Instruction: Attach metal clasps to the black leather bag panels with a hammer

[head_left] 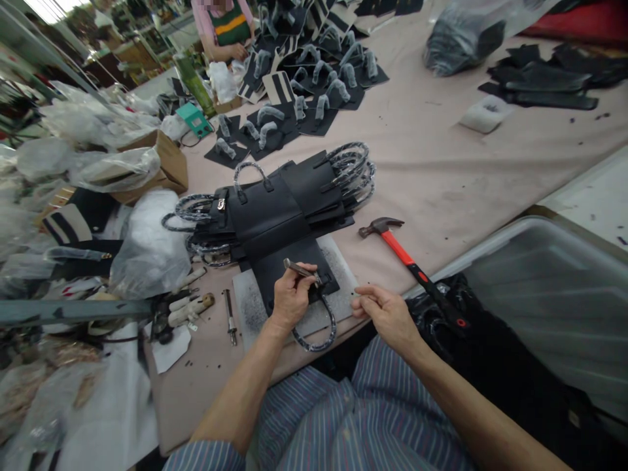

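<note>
My left hand (290, 299) is closed around a metal punch (297, 267), its lower end at the handle tab of a black bag panel (280, 269). A plastic-wrapped handle (315, 347) loops from that panel toward my lap. Under the panel lies a speckled pale slab (342, 260). My right hand (387, 315) hovers by the slab's right corner with fingertips pinched together; whatever they hold, if anything, is too small to make out. A claw hammer (401, 252) with a red and black handle lies to the right, its grip end over the table edge.
Stacked black bag bodies (272, 208) with wrapped handles lie just beyond the slab. Another metal punch (229, 318) rests at the left. Beside me on the right stands a clear plastic bin (534, 281). Panels with handles (314, 78) are piled far back, near another person (223, 33).
</note>
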Demonstrator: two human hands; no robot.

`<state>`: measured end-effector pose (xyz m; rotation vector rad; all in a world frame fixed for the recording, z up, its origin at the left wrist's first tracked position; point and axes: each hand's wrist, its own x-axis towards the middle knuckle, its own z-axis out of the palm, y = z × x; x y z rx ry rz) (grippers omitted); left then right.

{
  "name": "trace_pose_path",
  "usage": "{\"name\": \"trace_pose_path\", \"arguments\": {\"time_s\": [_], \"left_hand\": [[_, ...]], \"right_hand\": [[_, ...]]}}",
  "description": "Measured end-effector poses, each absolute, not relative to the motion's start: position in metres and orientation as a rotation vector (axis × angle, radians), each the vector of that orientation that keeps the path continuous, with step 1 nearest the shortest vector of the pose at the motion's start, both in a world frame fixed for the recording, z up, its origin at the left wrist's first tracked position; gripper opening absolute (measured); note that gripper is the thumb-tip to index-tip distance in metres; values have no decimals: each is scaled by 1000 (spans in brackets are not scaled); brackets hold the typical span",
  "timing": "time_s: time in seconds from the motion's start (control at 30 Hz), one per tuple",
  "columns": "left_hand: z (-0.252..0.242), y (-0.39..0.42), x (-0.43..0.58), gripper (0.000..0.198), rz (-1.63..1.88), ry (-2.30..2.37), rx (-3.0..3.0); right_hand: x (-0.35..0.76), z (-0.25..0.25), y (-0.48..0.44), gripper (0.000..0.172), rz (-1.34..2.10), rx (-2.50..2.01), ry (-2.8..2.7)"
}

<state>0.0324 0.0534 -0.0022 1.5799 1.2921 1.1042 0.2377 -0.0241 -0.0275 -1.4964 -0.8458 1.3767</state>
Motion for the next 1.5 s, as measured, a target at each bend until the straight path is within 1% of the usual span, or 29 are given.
{"name": "trace_pose_path", "arguments": {"time_s": [0.2,0.5,0.73,0.83,0.9,0.97,1.1,1.17,1.23,1.27,1.33,1.43,1.5], "left_hand": [[2,51,37,13,1158,1263,1671],[-22,51,33,17,1186,1185,1922],[-24,52,31,20,1212,1163,1999],[-25,52,31,20,1204,1161,2002],[-24,52,31,20,1212,1158,2007],[-23,52,32,19,1214,1159,2017],[-22,53,33,17,1212,1146,2065],[-22,54,34,16,1216,1132,2081],[-22,54,34,16,1216,1120,2083],[-23,54,34,16,1210,1117,2085],[-24,54,33,16,1184,1124,2090],[-25,54,34,19,1124,1149,2088],[-24,54,36,20,1083,1168,2086]], "right_hand": [[237,-30,-28,38,1328,-1513,-933],[238,-28,-30,37,1317,-1511,-982],[239,-30,-33,36,1330,-1489,-979],[243,-33,-36,35,1284,-1512,-1012],[251,-35,-37,34,1196,-1554,-1051],[263,-37,-37,33,1033,-1623,-1109],[300,-37,-27,29,444,-1798,-1349],[320,-37,-20,29,159,-1905,-1504],[336,-37,-13,31,13,-2043,-1667],[343,-37,-10,31,1,-2113,-1739],[352,-37,-4,32,83,-2235,-1835],[358,-35,6,30,304,-2316,-1851],[360,-31,13,23,496,-2301,-1803]]}}
